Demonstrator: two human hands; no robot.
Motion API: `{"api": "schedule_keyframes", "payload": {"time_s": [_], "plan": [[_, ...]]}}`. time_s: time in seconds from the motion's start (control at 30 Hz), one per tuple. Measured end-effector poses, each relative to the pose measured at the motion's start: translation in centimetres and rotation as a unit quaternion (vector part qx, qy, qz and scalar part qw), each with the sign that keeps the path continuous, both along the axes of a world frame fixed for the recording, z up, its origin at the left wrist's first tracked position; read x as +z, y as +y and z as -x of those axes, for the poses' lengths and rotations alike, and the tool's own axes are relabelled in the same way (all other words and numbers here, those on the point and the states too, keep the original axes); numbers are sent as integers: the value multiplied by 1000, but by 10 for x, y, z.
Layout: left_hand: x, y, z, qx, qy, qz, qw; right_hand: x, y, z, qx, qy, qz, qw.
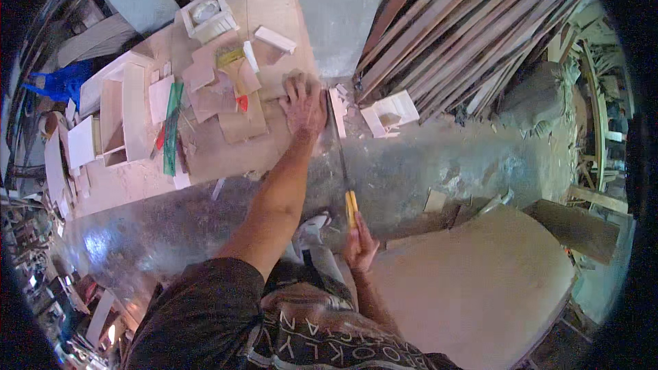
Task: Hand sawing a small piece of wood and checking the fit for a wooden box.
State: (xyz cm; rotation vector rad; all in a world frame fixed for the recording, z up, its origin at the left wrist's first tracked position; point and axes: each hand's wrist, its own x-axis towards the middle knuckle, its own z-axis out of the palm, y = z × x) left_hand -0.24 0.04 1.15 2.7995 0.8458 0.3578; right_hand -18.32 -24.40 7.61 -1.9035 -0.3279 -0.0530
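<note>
Fingers [300,84] of the left hand [304,114] are extended and spread, palm down, at the right-hand border of the table [284,7]; they are not closed around any object. Fingers of the right hand [360,247] are closed around the yellow handle [351,207] of a saw [340,151]. The handle points away from the body. The narrow, dark blade runs forward from it, over the gap between the person and the work, to the table border, where its far end lies just beside the left hand. Contact between teeth and wood cannot be determined from this view.

Immediately right of the blade's far end is a pale wood strip [337,113]. Further right is a small pale wooden box [392,114], near the foot of a stack of long boards [466,34].

Items on the table, left of the left hand: several flat brown wood pieces [241,125], partly overlapping; a pale rectangular block [275,39]; a yellow item [229,57]; a green strip [173,130]; a small box-shaped frame [208,14] near the far border; and a larger open wooden case [134,106] toward the left end. A blue bundle [65,84] is located beyond the case. A large brown panel [473,281] occupies the lower right, beside the right forearm.
</note>
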Motion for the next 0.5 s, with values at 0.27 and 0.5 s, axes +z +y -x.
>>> {"api": "schedule_keyframes", "payload": {"time_s": [0.27, 0.5], "plan": [[-6, -2, -1, -14, 3, 9, 1000, 7, 27, -44, 28, 106, 28, 994], [-6, 5, -2, -5, -7, 13, 1000, 17, 21, -45, 30, 80, 50, 995]]}}
